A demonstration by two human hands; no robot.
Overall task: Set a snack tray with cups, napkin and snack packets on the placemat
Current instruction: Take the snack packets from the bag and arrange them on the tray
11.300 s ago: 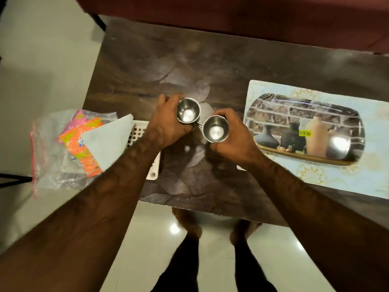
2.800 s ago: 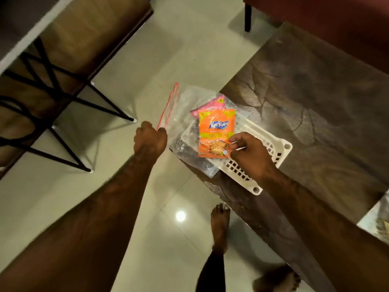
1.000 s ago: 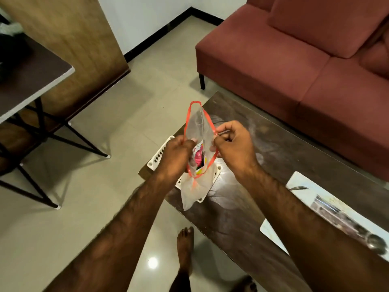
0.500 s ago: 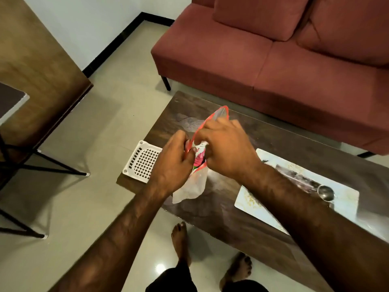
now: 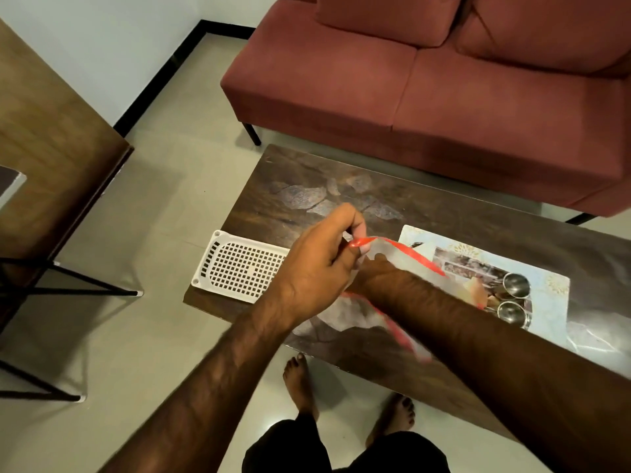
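Observation:
My left hand [image 5: 317, 268] pinches the red rim of a clear plastic bag [image 5: 396, 256] held over the dark table [image 5: 307, 186]. My right hand [image 5: 377, 268] is pushed into the bag's mouth; its fingers are hidden behind my left hand and the plastic. The bag's contents do not show. An empty white grid tray [image 5: 244, 271] lies at the table's near left corner. To the right, two steel cups [image 5: 516, 285] [image 5: 510, 310] stand side by side on the pale printed placemat [image 5: 553, 288].
A red sofa [image 5: 409, 83] runs along the far side of the table. A wooden desk on black metal legs [image 5: 51, 158] stands at the left. My bare feet [image 5: 300, 380] are on the tiled floor by the table's near edge.
The bag has tipped from upright to lying toward the right. My right hand has gone from its rim into its mouth. The view has swung right, showing both cups.

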